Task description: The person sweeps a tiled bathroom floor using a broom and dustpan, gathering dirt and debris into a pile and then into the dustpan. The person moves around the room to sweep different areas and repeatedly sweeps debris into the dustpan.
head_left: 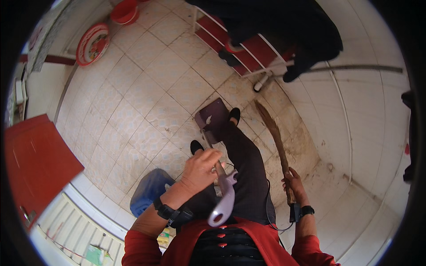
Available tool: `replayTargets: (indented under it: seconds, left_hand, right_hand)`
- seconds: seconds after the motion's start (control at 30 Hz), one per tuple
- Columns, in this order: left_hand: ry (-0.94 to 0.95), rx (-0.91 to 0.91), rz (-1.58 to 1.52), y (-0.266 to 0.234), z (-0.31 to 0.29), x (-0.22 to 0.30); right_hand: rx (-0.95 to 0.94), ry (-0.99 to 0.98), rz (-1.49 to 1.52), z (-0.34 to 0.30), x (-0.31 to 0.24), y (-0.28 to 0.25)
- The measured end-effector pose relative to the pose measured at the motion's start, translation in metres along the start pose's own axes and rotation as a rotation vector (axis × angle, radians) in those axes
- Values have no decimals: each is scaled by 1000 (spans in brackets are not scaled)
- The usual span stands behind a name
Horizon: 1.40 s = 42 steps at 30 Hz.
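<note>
A long-handled dustpan with a purple pan (216, 114) rests on the tiles by my feet. My left hand (200, 170) is wrapped round its handle, just below the pale lilac grip end that points back toward my body. On the other side, my right hand (294, 185) grips the handle of a brown straw broom (278, 137). The broom's narrow, bristly end reaches away toward the floor near the right-hand wall. Broom and dustpan are apart. What lies inside the pan is mostly bare purple surface, with a small pale patch.
A white-framed rack with red shelves (262, 53) stands at the far wall, dark cloth (284, 26) draped over it. A white pipe (262, 82) meets the floor below. Red basins (93, 44) sit far left, a blue container (151, 190) near my left leg, a red door (40, 164) beyond.
</note>
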<state>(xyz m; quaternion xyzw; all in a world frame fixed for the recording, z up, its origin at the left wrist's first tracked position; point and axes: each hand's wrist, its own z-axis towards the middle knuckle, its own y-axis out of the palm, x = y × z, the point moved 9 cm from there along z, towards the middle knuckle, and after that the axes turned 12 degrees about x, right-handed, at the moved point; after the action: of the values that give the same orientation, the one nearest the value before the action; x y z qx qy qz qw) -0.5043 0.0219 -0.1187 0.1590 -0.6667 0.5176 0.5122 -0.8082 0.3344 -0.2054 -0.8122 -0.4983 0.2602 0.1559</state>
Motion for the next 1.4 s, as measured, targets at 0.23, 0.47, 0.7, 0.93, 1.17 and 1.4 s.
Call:
replayTargets:
  seconds: [0.23,0.47,0.7,0.93,1.17,1.4]
  left_hand:
    - [26,-109,-30,12,4,5]
    - [-151,-223,-19,50,-4,13]
    - [-353,-229,23,83,-5,45]
    - [-283,-189,150,109,10,102]
    - [-325,-215,285,106,15,105]
    - [-339,-248,347,69,16,80]
  right_hand:
    - [-42,-56,14,-11,16,1]
    - [-97,-46,101,10,52,-13]
    - [-10,-70,132,86,64,-91]
    - [151,-78,283,154,86,-188]
    - [213,-121,366,219,94,-200]
    - [67,-97,68,199,125,-73]
